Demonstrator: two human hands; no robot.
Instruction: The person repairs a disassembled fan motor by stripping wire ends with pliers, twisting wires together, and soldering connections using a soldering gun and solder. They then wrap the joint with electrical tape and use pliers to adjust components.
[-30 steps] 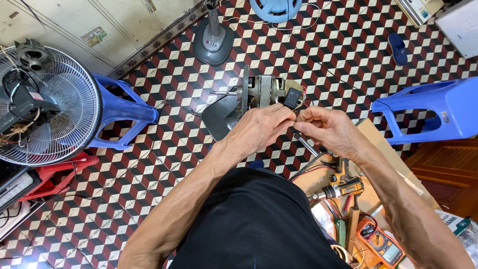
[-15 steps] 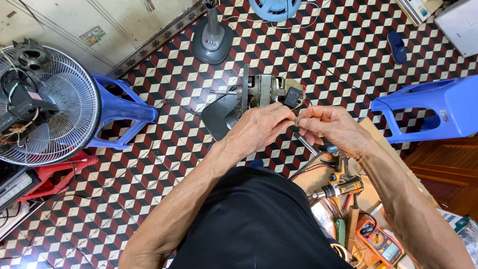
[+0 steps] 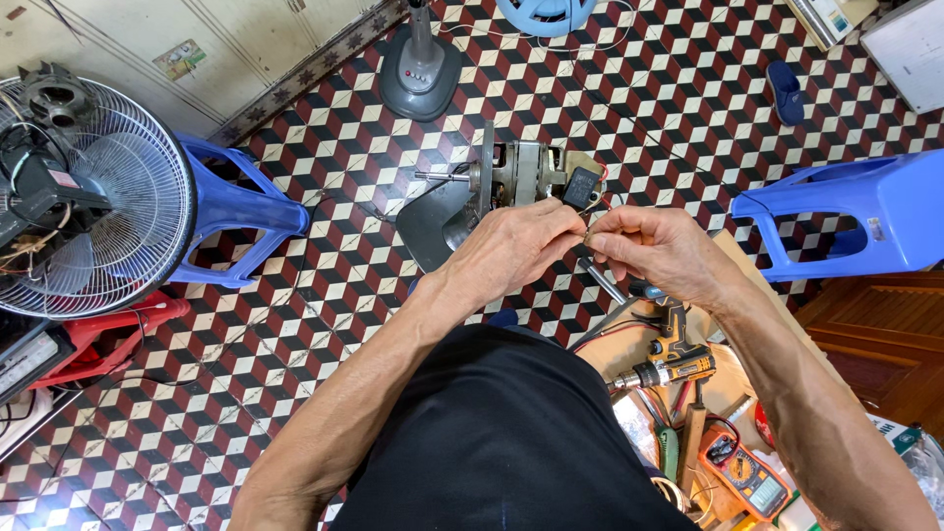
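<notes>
A bare fan motor [image 3: 516, 177] with its shaft pointing left stands on a dark fan base [image 3: 433, 221] on the tiled floor. A small black capacitor [image 3: 582, 187] hangs at its right side on thin wires. My left hand [image 3: 511, 251] and my right hand [image 3: 654, 251] meet fingertip to fingertip just below the capacitor, both pinching the thin wires [image 3: 593, 224]. What exactly lies between the fingertips is too small to tell.
A fan in a wire guard [image 3: 93, 197] rests on a blue plastic stool [image 3: 236, 221] at left, above a red stool [image 3: 98, 329]. Another blue stool [image 3: 855, 216] stands right. A cordless drill [image 3: 669, 364], multimeter [image 3: 747, 477] and hand tools lie lower right. A grey fan stand [image 3: 421, 69] is behind.
Both hands stay pinched together at the wires beside the motor; only small finger shifts show. Nothing else has moved.
</notes>
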